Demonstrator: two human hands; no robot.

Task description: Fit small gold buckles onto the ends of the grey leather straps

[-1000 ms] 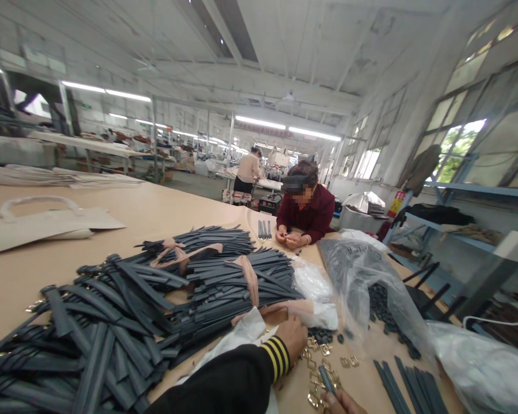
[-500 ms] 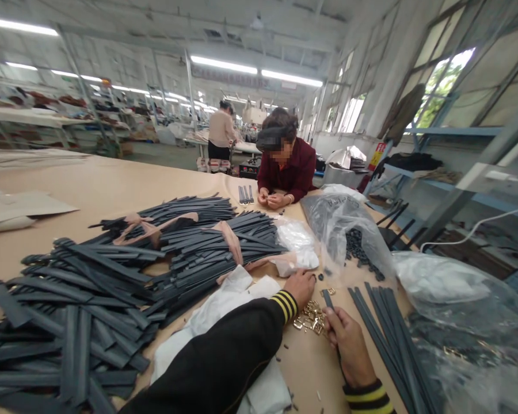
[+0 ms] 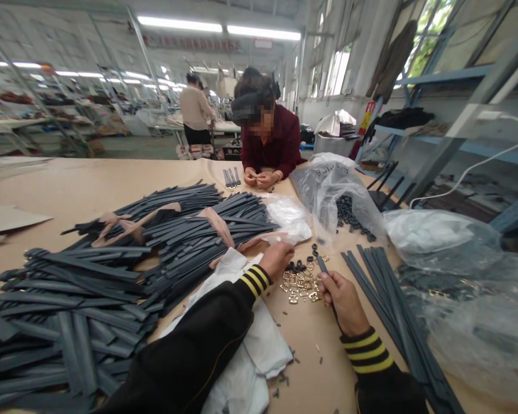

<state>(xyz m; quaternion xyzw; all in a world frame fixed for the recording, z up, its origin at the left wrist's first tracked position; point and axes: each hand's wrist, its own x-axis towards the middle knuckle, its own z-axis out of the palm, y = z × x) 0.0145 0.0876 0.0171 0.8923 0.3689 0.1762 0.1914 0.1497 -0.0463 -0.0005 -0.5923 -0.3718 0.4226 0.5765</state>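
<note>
My right hand (image 3: 344, 303) is closed around a dark grey strap (image 3: 322, 264), whose end sticks up past the thumb. Beside its fingertips lies a loose pile of gold-coloured metal buckles (image 3: 300, 284). My left hand (image 3: 277, 260) hovers at the far left edge of that pile, its fingers curled together; whatever they may hold is hidden. Small black strap loops (image 3: 300, 265) lie on the table just right of the left fingers, with a few more behind.
Dark straps are heaped (image 3: 60, 287) on the left, and tied bundles (image 3: 207, 224) lie mid-table. More straps (image 3: 384, 299) lie on the right beside clear plastic bags (image 3: 461, 287). An open bag (image 3: 323, 184) spills black loops. A co-worker (image 3: 270, 138) leans on the far edge.
My left hand has drawn back leftward, and more black loops now show beside the buckles. My right hand still grips the strap. The whole view has shifted.
</note>
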